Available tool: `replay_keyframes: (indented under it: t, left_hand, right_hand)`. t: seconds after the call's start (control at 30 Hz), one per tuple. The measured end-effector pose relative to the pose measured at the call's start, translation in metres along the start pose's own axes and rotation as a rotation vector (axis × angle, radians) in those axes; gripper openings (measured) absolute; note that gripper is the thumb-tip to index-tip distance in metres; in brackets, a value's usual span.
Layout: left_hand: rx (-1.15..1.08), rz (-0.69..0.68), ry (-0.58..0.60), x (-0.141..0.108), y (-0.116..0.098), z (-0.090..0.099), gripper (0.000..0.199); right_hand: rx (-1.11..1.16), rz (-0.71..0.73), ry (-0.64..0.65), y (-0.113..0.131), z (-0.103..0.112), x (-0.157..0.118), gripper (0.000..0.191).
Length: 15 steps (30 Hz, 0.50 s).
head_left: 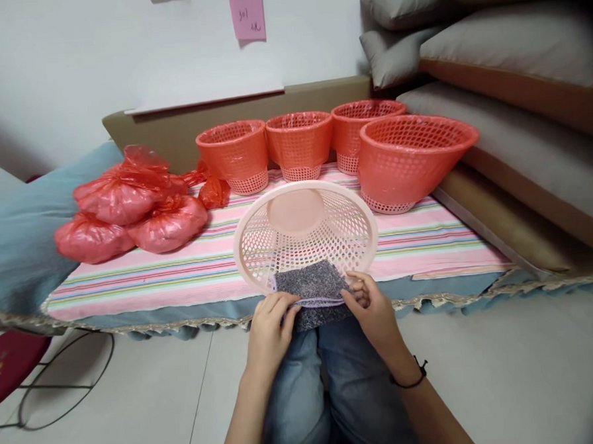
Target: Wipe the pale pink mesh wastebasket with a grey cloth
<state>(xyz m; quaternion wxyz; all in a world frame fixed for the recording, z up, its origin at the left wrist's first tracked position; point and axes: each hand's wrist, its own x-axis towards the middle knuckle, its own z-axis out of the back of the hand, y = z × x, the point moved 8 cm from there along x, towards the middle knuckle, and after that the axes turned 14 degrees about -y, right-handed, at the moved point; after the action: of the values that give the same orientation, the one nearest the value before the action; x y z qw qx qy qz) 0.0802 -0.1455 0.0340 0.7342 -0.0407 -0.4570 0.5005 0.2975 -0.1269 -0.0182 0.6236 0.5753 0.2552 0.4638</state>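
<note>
A dark grey speckled cloth with a pale lilac edge lies folded over my knees, its upper part against the near rim of a pale pink mesh basket. My left hand pinches the cloth's lilac edge at the left, thumb and fingers closed. At the right end of that edge, my right hand grips the cloth between thumb and fingers. A darker flap of the cloth hangs below the edge. The pink basket is tipped on its side with its mouth towards me.
Several red-lined mesh baskets stand at the back of the striped cover. Knotted red plastic bags are piled at the left. Grey cushions are stacked at the right. A red stool stands at the lower left.
</note>
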Motion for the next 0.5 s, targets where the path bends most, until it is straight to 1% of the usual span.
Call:
replay_keyframes:
  t: [0.07, 0.13, 0.2, 0.23, 0.3, 0.33, 0.37, 0.43, 0.5]
  left_hand:
    - [-0.005, -0.022, 0.067, 0.0, -0.004, -0.002, 0.014]
    - [0.029, -0.029, 0.202, -0.006, -0.006, -0.012, 0.013]
    - [0.093, -0.017, 0.308, -0.012, -0.007, -0.022, 0.014]
    - [0.121, -0.015, 0.329, -0.014, -0.009, -0.026, 0.022]
    - [0.153, -0.039, 0.324, -0.011, -0.015, -0.033, 0.046]
    - [0.164, -0.054, 0.308, -0.007, -0.018, -0.036, 0.053]
    - [0.179, -0.06, 0.288, -0.002, -0.019, -0.039, 0.056]
    - [0.208, -0.033, 0.241, 0.016, -0.014, -0.042, 0.05]
    - [0.202, 0.035, 0.184, 0.04, -0.002, -0.042, 0.042]
  right_hand:
    - [-0.007, 0.001, -0.045, 0.002, 0.007, 0.0, 0.041]
    - [-0.004, -0.036, -0.062, -0.005, 0.012, -0.004, 0.038]
    - [0.059, -0.123, -0.042, -0.018, 0.01, -0.009, 0.042]
    - [0.114, -0.177, -0.025, -0.024, 0.007, -0.011, 0.046]
    - [0.243, -0.279, 0.008, -0.029, -0.001, -0.013, 0.052]
    - [0.306, -0.317, 0.018, -0.028, -0.006, -0.011, 0.053]
    - [0.364, -0.343, 0.02, -0.025, -0.009, -0.009, 0.053]
    - [0.462, -0.35, 0.005, -0.016, -0.015, 0.0, 0.05]
    - [0.511, -0.293, -0.019, -0.006, -0.018, 0.011, 0.041]
